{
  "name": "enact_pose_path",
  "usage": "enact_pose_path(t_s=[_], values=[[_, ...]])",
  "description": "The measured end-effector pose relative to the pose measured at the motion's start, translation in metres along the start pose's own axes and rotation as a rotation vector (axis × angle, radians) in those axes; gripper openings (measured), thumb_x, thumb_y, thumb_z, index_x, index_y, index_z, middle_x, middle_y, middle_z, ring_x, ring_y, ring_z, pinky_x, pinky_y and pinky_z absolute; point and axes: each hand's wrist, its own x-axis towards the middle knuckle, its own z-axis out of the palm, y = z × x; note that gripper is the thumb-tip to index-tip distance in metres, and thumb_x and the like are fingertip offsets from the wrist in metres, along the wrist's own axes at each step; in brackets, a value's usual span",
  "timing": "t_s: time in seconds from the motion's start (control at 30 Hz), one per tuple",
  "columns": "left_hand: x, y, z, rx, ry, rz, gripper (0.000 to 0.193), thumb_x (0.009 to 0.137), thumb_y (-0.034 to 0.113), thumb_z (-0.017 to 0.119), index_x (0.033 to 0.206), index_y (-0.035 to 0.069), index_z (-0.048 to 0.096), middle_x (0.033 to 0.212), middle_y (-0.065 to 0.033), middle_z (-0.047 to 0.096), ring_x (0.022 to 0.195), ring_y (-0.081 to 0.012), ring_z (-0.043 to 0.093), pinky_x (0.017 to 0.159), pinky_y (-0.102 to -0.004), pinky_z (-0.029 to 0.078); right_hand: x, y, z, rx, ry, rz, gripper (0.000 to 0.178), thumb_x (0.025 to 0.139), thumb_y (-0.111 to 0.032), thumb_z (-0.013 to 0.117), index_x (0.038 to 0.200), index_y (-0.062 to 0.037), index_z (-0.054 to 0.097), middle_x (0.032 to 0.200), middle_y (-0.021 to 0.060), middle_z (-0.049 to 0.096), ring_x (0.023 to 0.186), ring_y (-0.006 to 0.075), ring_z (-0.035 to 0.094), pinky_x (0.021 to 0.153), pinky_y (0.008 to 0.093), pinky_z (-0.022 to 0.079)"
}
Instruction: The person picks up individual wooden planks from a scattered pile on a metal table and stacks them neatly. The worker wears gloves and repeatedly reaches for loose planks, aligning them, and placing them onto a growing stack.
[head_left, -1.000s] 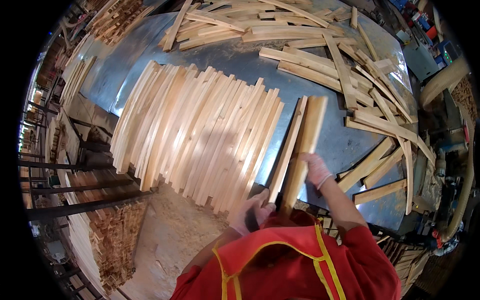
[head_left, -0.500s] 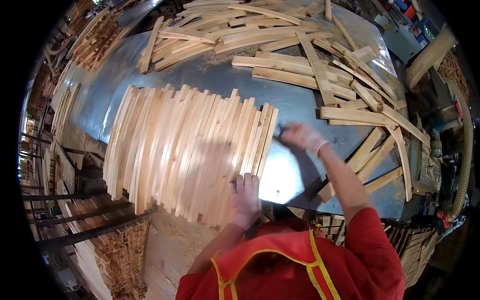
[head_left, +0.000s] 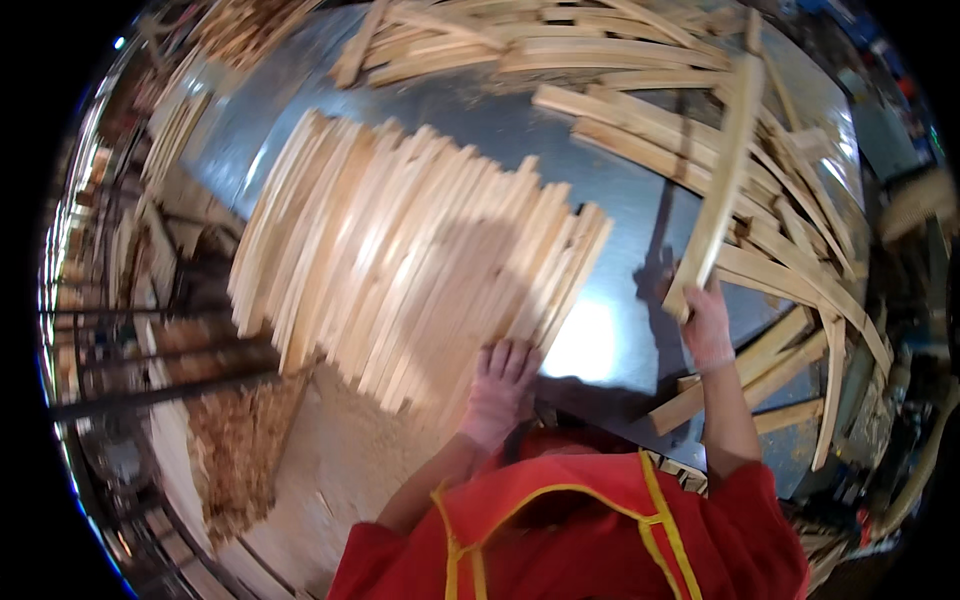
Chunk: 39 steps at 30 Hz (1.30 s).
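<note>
My right hand, in a pale glove, is closed round the near end of a wooden strip. The strip is raised and slants away over the loose pieces. My left hand, also gloved, lies with its fingers stretched over the near ends of a row of wooden strips. These strips lie side by side, close together, with uneven ends. A shadow falls across the right part of the row.
The metal tabletop bears a jumble of loose wooden strips at the back and right. Stacked wood stands at lower left behind a dark metal bar. A ribbed hose hangs at the far right.
My right hand has moved right from beside the row and now grips a strip lifted off the loose pieces. My left hand stays at the row's near ends. The whole view has shifted.
</note>
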Motion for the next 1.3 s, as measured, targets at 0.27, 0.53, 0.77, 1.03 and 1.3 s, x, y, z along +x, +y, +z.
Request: enact_pose_path(t_s=[0.27, 0.53, 0.77, 1.03, 1.3], values=[[-0.032, -0.021, -0.025, -0.131, 0.026, -0.111, 0.07, 0.085, 0.041, 0.073, 0.144, 0.007, 0.058, 0.151, -0.0141, 0.053, 0.142, -0.0337, 0.048, 0.115, -0.0501, 0.042, -0.084, 0.085, 0.032, -0.27, 0.272, 0.065, 0.042, 0.102, -0.012, 0.067, 0.141, -0.0043, 0.054, 0.106, 0.0087, 0.066, 0.09, 0.0222, 0.069, 0.079, 0.0384, 0.062], [-0.186, -0.105, -0.033, -0.199, 0.458, -1.217, 0.076, 0.091, 0.035, 0.082, 0.157, 0.018, 0.048, 0.152, -0.0111, 0.054, 0.135, -0.0306, 0.056, 0.107, -0.0374, 0.052, -0.115, 0.143, 0.094, -1.365, -0.195, 0.351, 0.067, 0.096, -0.041, 0.076, 0.144, 0.0026, 0.057, 0.122, 0.0181, 0.075, 0.107, 0.0224, 0.069, 0.095, 0.0378, 0.054], [-0.16, -0.087, -0.002, -1.781, 0.723, -1.63, 0.04, 0.102, 0.044, 0.071, 0.119, 0.008, 0.072, 0.115, -0.0067, 0.075, 0.105, -0.0198, 0.068, 0.096, -0.0335, 0.053, -0.078, 0.13, 0.062, -0.732, 0.171, 0.253, 0.074, 0.101, -0.026, 0.074, 0.159, 0.0074, 0.041, 0.146, 0.0146, 0.063, 0.122, 0.024, 0.063, 0.103, 0.0345, 0.05], [-0.133, -0.041, -0.07, -0.897, -0.507, -0.758, 0.06, 0.098, 0.054, 0.065, 0.139, 0.011, 0.065, 0.126, -0.0142, 0.072, 0.113, -0.0272, 0.07, 0.097, -0.0426, 0.055, -0.034, 0.123, -0.001, -0.571, 0.189, 0.072, 0.08, 0.1, -0.018, 0.073, 0.164, 0.0071, 0.03, 0.158, 0.0192, 0.052, 0.141, 0.0294, 0.054, 0.119, 0.0371, 0.042], [0.091, -0.068, -0.028, -0.297, -0.375, -0.918, 0.1, 0.087, 0.068, 0.07, 0.159, 0.004, 0.042, 0.143, -0.0232, 0.058, 0.131, -0.0376, 0.06, 0.114, -0.0384, 0.047, 0.016, 0.086, 0.003, -0.855, -0.103, 0.323, 0.066, 0.095, -0.019, 0.078, 0.15, 0.0074, 0.051, 0.137, 0.016, 0.067, 0.119, 0.025, 0.064, 0.104, 0.0358, 0.049]])
